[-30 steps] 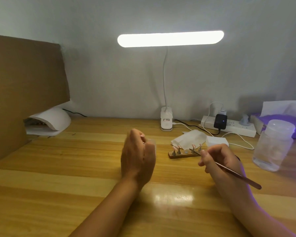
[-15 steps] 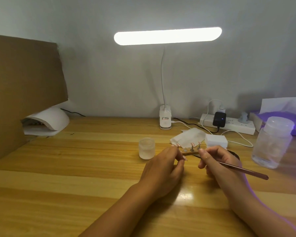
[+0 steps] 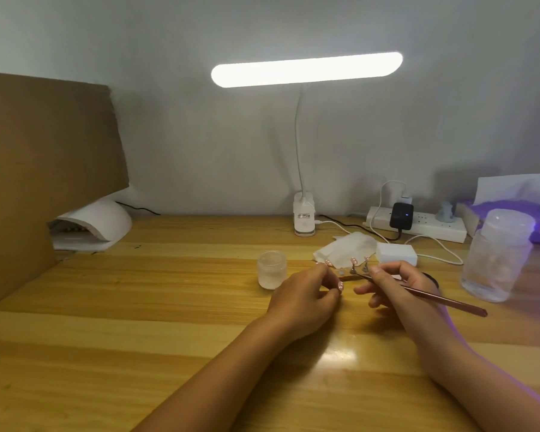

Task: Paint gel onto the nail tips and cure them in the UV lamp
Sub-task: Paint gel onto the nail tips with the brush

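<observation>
View: head camera, forward and down over a work desk.
Surface: table [image 3: 138,338] of pale varnished wood in long planks, glossy under the light.
Room: plain grey-white wall [image 3: 200,135] right behind the far edge; lit desk lamp [image 3: 306,69] on a thin neck, clipped at far centre.
Left edge: closed off by an upright cardboard sheet [image 3: 44,157]; white UV lamp [image 3: 97,224] tucked against it in the far-left corner, well apart from the hands.
Right edge: crowded with a clear plastic bottle [image 3: 496,254], a purple tissue box [image 3: 527,213] and a white power strip [image 3: 430,227] carrying a black adapter [image 3: 402,215].
Open room: widest stretch of wood from the cardboard across to the left forearm; tighter on the right, between hand and bottle.
Work piece: pinkish nail tips [image 3: 353,260] on small metal clips, upright on a short brown stand [image 3: 349,278] at table centre, just beyond the hands and in front of a crumpled tissue [image 3: 346,249] and a white block [image 3: 396,254]; pattern too small to tell.
Gel: small frosted jar [image 3: 272,269], just left of the stand.
Left grip: left hand [image 3: 306,297] with fingers curled at the stand's left end; hold on it hidden, cannot tell.
Right grip: right hand [image 3: 399,285] pinching a thin rose-coloured brush [image 3: 443,299] like a pen, tip toward the stand, handle trailing right.
</observation>
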The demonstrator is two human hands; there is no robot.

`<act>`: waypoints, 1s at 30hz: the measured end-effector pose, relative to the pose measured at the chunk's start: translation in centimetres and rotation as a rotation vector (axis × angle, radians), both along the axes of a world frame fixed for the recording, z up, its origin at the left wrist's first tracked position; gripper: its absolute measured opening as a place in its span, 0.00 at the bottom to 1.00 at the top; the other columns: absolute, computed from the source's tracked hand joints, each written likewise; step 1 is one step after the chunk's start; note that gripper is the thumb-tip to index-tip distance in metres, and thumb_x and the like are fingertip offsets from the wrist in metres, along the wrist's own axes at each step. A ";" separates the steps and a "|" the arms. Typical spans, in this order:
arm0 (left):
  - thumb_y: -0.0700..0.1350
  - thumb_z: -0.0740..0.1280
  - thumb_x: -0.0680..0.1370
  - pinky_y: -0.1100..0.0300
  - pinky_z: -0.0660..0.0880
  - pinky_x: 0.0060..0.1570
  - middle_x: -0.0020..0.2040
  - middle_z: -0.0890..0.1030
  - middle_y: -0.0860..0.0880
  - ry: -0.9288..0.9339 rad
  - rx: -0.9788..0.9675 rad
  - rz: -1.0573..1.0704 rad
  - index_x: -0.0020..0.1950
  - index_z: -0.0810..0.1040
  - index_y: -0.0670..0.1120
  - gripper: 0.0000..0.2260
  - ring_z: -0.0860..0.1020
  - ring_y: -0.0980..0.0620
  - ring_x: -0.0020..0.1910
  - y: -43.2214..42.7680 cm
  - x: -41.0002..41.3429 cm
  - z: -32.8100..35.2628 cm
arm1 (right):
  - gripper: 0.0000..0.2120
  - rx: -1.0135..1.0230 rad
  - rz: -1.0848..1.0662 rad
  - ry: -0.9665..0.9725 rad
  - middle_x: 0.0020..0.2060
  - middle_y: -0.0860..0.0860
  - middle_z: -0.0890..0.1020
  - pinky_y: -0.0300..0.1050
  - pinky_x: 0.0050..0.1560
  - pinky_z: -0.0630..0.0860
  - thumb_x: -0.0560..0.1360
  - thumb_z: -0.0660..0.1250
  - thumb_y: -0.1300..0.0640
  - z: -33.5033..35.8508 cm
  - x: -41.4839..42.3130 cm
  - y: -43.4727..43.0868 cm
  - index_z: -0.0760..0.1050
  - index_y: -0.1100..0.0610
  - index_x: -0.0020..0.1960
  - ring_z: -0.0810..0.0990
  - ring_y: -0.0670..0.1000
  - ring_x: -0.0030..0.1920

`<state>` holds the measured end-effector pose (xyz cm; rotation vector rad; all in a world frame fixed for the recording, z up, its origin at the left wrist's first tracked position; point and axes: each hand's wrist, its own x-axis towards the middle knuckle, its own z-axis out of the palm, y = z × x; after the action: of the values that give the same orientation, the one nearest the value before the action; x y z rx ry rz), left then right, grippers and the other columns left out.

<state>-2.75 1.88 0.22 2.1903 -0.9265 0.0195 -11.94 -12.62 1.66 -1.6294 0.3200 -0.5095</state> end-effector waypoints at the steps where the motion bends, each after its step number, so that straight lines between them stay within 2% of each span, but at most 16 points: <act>1: 0.48 0.65 0.79 0.52 0.76 0.51 0.53 0.80 0.58 -0.003 -0.005 0.003 0.48 0.74 0.57 0.03 0.76 0.57 0.48 0.0 0.1 0.0 | 0.06 0.020 -0.001 -0.006 0.37 0.51 0.86 0.41 0.39 0.76 0.77 0.67 0.51 0.2 0.0 0.0 0.77 0.54 0.50 0.80 0.43 0.30; 3: 0.47 0.65 0.78 0.54 0.75 0.49 0.52 0.80 0.57 0.005 -0.030 0.007 0.47 0.74 0.57 0.04 0.75 0.58 0.45 0.1 0.1 -0.2 | 0.07 0.046 -0.014 -0.007 0.35 0.51 0.85 0.35 0.32 0.74 0.76 0.69 0.51 0.5 0.2 0.1 0.78 0.54 0.49 0.79 0.42 0.29; 4: 0.46 0.66 0.78 0.57 0.75 0.48 0.51 0.80 0.58 0.010 -0.041 0.006 0.47 0.74 0.57 0.04 0.74 0.59 0.42 0.2 0.2 -0.2 | 0.08 0.049 -0.025 0.003 0.34 0.50 0.85 0.34 0.32 0.74 0.75 0.69 0.50 0.6 0.4 0.2 0.79 0.54 0.48 0.78 0.42 0.30; 8: 0.45 0.66 0.78 0.67 0.67 0.40 0.50 0.79 0.58 -0.008 -0.041 -0.009 0.47 0.74 0.56 0.05 0.73 0.63 0.38 0.3 0.3 -0.4 | 0.08 0.068 -0.119 0.030 0.32 0.50 0.83 0.43 0.38 0.76 0.76 0.70 0.51 0.3 1.2 0.7 0.75 0.55 0.49 0.79 0.48 0.36; 11: 0.45 0.67 0.79 0.72 0.66 0.38 0.50 0.79 0.59 -0.030 -0.032 -0.005 0.47 0.74 0.56 0.06 0.72 0.66 0.37 0.4 0.1 -0.4 | 0.08 -0.031 -0.107 0.029 0.31 0.50 0.82 0.39 0.33 0.75 0.76 0.68 0.55 0.0 1.3 1.0 0.72 0.58 0.47 0.80 0.43 0.32; 14: 0.44 0.67 0.79 0.74 0.66 0.38 0.51 0.81 0.58 -0.041 -0.040 -0.002 0.50 0.77 0.55 0.05 0.73 0.67 0.39 0.4 0.0 -0.5 | 0.09 -0.105 -0.056 0.062 0.29 0.50 0.81 0.41 0.33 0.74 0.76 0.68 0.54 -0.1 1.1 1.0 0.72 0.59 0.44 0.78 0.41 0.29; 17: 0.45 0.67 0.79 0.74 0.66 0.39 0.53 0.81 0.58 -0.034 -0.045 0.000 0.52 0.79 0.54 0.05 0.73 0.66 0.40 0.5 0.0 -0.5 | 0.09 -0.171 -0.058 0.081 0.29 0.50 0.82 0.43 0.35 0.74 0.76 0.68 0.54 -0.2 1.2 1.1 0.73 0.59 0.43 0.77 0.41 0.29; 25: 0.47 0.67 0.79 0.65 0.68 0.42 0.54 0.81 0.58 -0.050 -0.015 0.019 0.50 0.78 0.55 0.03 0.72 0.61 0.41 0.4 0.1 -0.6 | 0.11 -0.257 -0.040 0.055 0.30 0.49 0.84 0.42 0.37 0.69 0.76 0.68 0.52 -0.4 1.1 1.3 0.73 0.59 0.44 0.76 0.38 0.28; 30: 0.46 0.67 0.78 0.68 0.65 0.39 0.52 0.81 0.58 -0.060 -0.010 0.018 0.50 0.78 0.55 0.04 0.71 0.64 0.37 0.4 0.0 -0.5 | 0.10 -0.296 -0.007 0.090 0.31 0.49 0.84 0.42 0.39 0.71 0.76 0.68 0.52 -0.5 1.1 1.2 0.73 0.59 0.44 0.79 0.39 0.31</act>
<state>-2.73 2.32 -0.31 2.1992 -0.9383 0.0983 -10.86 -11.41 1.17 -1.9427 0.3282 -0.5074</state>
